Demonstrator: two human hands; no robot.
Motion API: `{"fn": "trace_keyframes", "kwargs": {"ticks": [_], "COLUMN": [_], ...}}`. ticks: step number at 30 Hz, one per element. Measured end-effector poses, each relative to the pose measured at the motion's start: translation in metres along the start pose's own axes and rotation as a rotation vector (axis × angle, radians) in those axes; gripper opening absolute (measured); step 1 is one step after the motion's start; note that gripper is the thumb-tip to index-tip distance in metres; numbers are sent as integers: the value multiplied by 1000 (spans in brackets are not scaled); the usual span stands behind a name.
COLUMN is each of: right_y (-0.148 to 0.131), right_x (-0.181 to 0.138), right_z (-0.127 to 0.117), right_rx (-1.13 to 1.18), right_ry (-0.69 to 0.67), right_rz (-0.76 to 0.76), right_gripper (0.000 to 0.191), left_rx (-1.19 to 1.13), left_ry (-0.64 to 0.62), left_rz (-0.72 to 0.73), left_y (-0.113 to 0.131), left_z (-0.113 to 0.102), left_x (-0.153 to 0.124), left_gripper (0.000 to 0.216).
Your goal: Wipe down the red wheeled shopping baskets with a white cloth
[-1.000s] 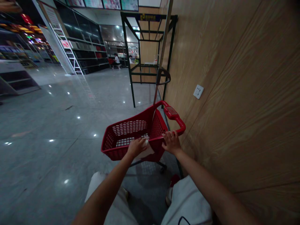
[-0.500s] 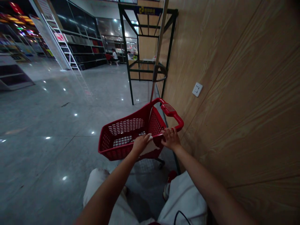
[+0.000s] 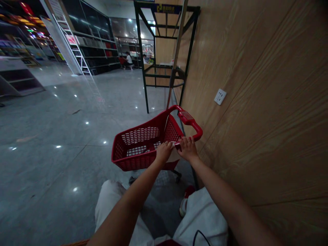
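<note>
A red plastic shopping cart (image 3: 138,163) with perforated basket walls stands before my knees, its handle (image 3: 197,131) towards the wall. My left hand (image 3: 164,152) is closed over the cart's near upper rim, pinching a thin white cloth (image 3: 174,155) that hangs down the outside of the basket. Just to its right, my right hand (image 3: 188,148) lies with curled fingers over the same rim, close to where the handle begins. The fingertips of both hands are partly hidden behind the rim.
A wood-panelled wall (image 3: 256,102) with a white socket (image 3: 220,97) rises close on the right. Behind the cart stand a dark metal frame (image 3: 146,75) and a leaning pole (image 3: 176,51). Further off are a ladder (image 3: 74,51), shelves (image 3: 102,51) and a seated person (image 3: 128,59).
My left hand has slid right along the rim with the white cloth, nearer to my right hand. My right hand stays at the handle's base. The view has shifted slightly.
</note>
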State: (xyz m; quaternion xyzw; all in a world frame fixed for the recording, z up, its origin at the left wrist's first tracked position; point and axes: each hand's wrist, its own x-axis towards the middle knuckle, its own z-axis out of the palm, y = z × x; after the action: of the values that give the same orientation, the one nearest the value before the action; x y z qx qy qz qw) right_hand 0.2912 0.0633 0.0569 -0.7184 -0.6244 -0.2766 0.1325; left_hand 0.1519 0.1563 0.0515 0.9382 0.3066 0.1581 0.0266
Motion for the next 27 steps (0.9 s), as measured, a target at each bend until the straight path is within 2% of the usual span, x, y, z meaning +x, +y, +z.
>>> {"fn": "trace_keyframes", "kwargs": {"ticks": [2, 7, 9, 11, 16, 18, 20, 22, 25, 27], "right_y": [4, 12, 8, 1, -15, -15, -12, -6, 2, 2], "right_x": [0, -2, -1, 2, 11, 13, 14, 13, 12, 12], "right_z": [0, 4, 6, 7, 9, 9, 10, 12, 15, 17], "right_rx": [5, 34, 34, 22, 21, 31, 33, 32, 28, 28], "right_ry": [-4, -5, 3, 7, 7, 7, 2, 0, 13, 13], "right_rz": [1, 3, 18, 37, 38, 34, 27, 12, -6, -3], "right_gripper": [42, 42, 42, 43, 37, 35, 37, 40, 41, 41], "left_rx": [12, 112, 113, 90, -12, -41, -45, -16, 74, 109], "left_ry": [-22, -32, -21, -7, 40, 41, 24, -5, -16, -20], "left_rz": [10, -92, -128, -130, -57, -31, -8, -24, -133, -181], "left_y": [-15, -79, -84, -69, -1, 6, -6, -34, -81, -97], "left_z": [-1, -2, -2, -1, 1, 0, -2, -3, -4, -5], "left_x": [-10, -57, -61, -51, 4, 13, 6, -13, -48, -61], "left_gripper": [31, 32, 28, 26, 26, 29, 32, 32, 31, 31]}}
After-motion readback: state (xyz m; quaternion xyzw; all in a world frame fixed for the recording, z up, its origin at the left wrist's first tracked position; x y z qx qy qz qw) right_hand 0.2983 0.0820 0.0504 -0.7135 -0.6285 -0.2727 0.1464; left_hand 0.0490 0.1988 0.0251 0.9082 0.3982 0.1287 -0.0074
